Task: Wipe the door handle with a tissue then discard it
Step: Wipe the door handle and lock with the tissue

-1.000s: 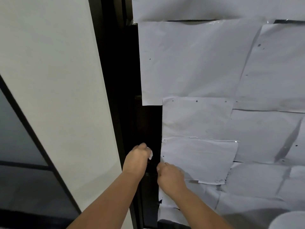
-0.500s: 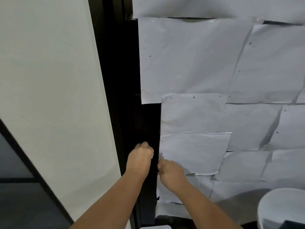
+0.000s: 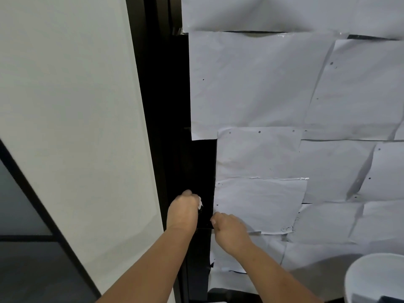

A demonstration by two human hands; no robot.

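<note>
Head view: both arms are seen reaching up to a dark door edge, nothing fancy.
Left hand [image 3: 183,209]: curled into a fist against the black strip, fingers pressed together around a tissue [image 3: 199,204], of which only a small white corner is seen poking out at the knuckles.
Right hand [image 3: 229,229]: closed too, fingertips set at the edge of the dark strip just beside the left hand; whether anything is pinched there cannot be told.
Door handle [image 3: 204,224]: honestly hard to make out, black on black; it is judged to sit between the two hands, mostly covered by them.
Stage: wiping looks to be underway, discarding not yet done.
Risk 1: with so little tissue exposed, bare skin could end up rubbing the handle instead of paper, so the wipe would be half done.
Risk 2: a thin tissue could be torn or shredded on a handle corner if pressed hard, and bits could be left stuck.
Risk 3: the paper sheets [image 3: 260,204] taped over the door are right next to the right hand, so a loose edge could be snagged or peeled.
Around: a pale wall [image 3: 72,127] on the left, a dark framed panel [image 3: 19,215] lower left.
Bin candidate: a white round container [image 3: 371,278] at bottom right, possibly the place for the tissue, but that cannot be confirmed.
In the way: nothing seen between hands and handle.
</note>
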